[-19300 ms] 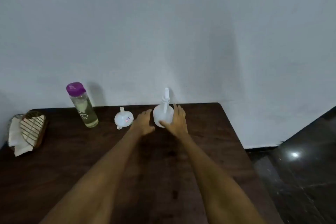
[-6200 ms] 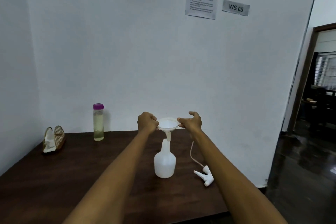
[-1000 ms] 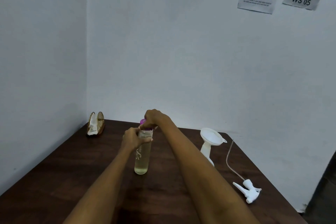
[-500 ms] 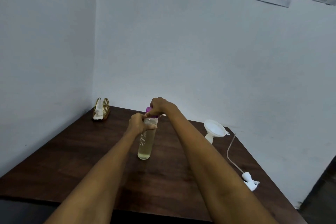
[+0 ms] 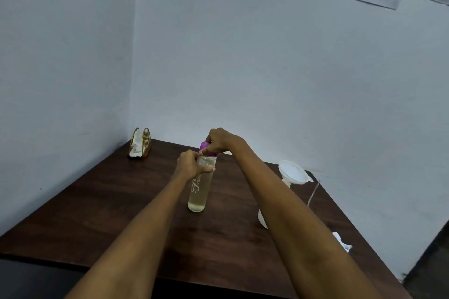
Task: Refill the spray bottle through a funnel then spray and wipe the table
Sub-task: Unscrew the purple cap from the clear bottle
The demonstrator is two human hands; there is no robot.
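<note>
One water bottle upright mid-bench: left hand grips its neck, right hand grips the purple cap. One funnel sits in one spray bottle, right. One spray head lies beyond. One napkin holder far-left corner.

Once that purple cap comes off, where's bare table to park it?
Bare table lies between the napkin holder and the clear bottle, and along the near edge. Crowded on the right: funnel, tube, spray head.
</note>
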